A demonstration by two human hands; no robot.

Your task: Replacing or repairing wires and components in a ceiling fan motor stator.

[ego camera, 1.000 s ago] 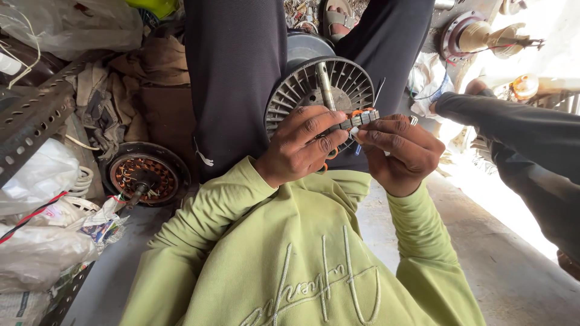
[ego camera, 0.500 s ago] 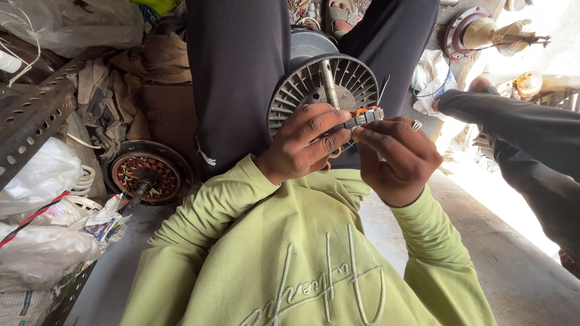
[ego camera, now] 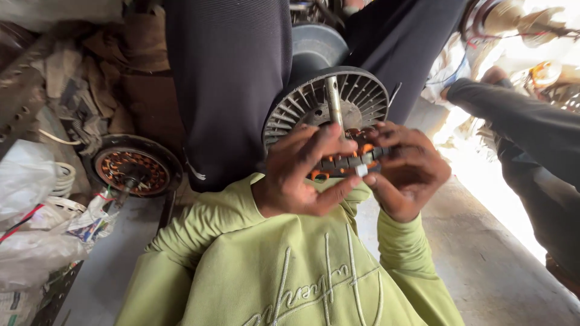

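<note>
Left hand (ego camera: 299, 175) and right hand (ego camera: 406, 172) raised together, fingers curled

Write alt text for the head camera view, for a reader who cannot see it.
Two hands, left and right, hold a small grey and orange motor core over a finned metal rotor with an upright shaft. Another wound motor part lies on the floor to the left.

Two hands (ego camera: 302, 175) (ego camera: 408, 175), one finned rotor (ego camera: 326, 99), one wound stator (ego camera: 132, 169), one small stator (ego camera: 347, 162).

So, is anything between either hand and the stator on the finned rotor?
Nothing visible: the left hand and right hand both already touch the stator, in front of the rotor.
</note>
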